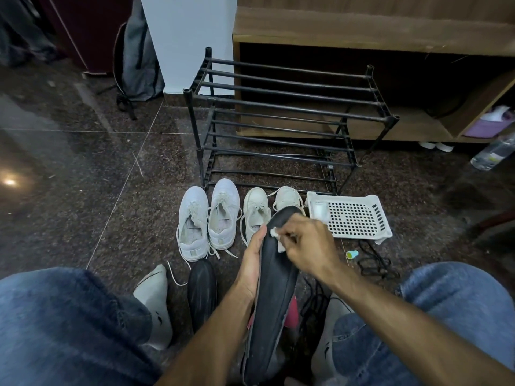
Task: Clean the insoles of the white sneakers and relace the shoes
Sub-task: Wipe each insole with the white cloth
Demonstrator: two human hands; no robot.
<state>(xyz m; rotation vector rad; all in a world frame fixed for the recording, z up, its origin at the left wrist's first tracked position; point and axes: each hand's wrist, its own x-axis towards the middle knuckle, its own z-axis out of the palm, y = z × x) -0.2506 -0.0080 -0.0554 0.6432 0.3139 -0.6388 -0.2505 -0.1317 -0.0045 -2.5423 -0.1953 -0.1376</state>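
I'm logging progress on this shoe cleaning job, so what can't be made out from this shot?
Head view:
- Fourth sneaker: heel hidden behind the held insole.
- White wipe: mostly covered by the right hand; its material is unclear.
- Red item: hidden under the insole.
- Small tub in the tray: contents too small.

Readable text: none in this view.
Socks [156, 305]: a small dark mark on each grey sock, shape only, no letters legible.
Bottle [494, 153]: clear plastic, lying at the right edge of the floor; a pale label band shows, its print too blurred to read.
Sneakers [209, 218]: white uppers, no brand or number discernible.
Insole [274, 288]: dark surface, no print visible.
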